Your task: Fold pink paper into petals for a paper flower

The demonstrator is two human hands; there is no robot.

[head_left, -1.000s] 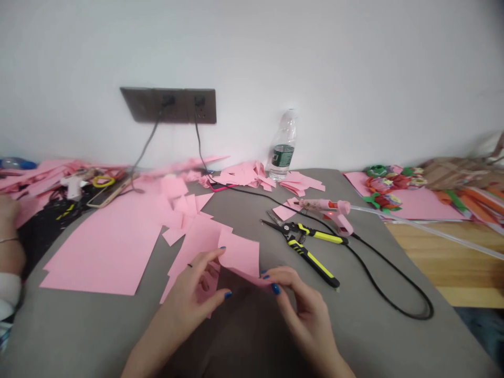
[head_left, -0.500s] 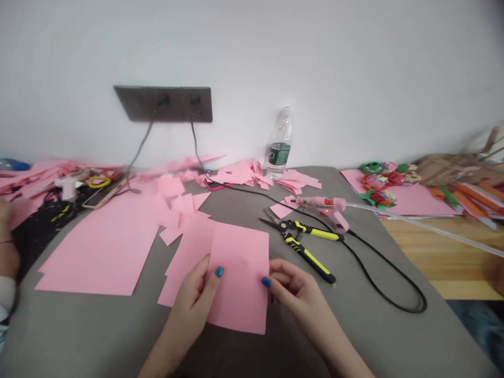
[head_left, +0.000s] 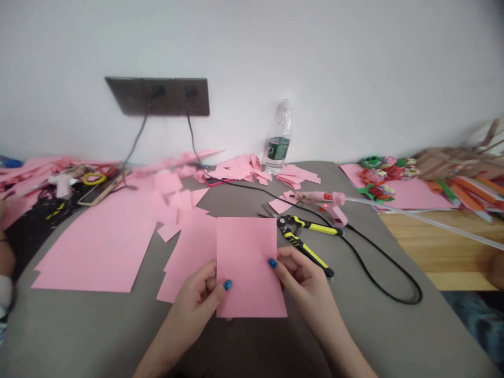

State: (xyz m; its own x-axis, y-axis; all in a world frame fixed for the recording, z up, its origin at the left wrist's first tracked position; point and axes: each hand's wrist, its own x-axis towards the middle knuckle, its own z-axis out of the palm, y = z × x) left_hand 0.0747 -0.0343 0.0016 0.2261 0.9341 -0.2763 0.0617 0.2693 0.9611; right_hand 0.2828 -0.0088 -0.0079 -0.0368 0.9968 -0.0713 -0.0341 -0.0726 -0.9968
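Observation:
A rectangular sheet of pink paper is held up in front of me, above the grey table. My left hand pinches its left edge near the bottom, thumb on the front face. On the opposite edge my right hand grips it, also thumb in front and fingers behind. Larger pink sheets lie just left of and behind the held one. Wire strippers with yellow and black handles rest open behind my right hand, their jaw tips partly hidden by the paper.
A pink glue gun with a long clear stick and looping black cable lies right. Behind are a water bottle and pink scraps. Paper flowers sit far right; a phone and another person's arm are left.
The held sheet has shifted right and up and now faces me more squarely, covering the tips of the wire strippers. Both hands moved with it, still gripping its edges.

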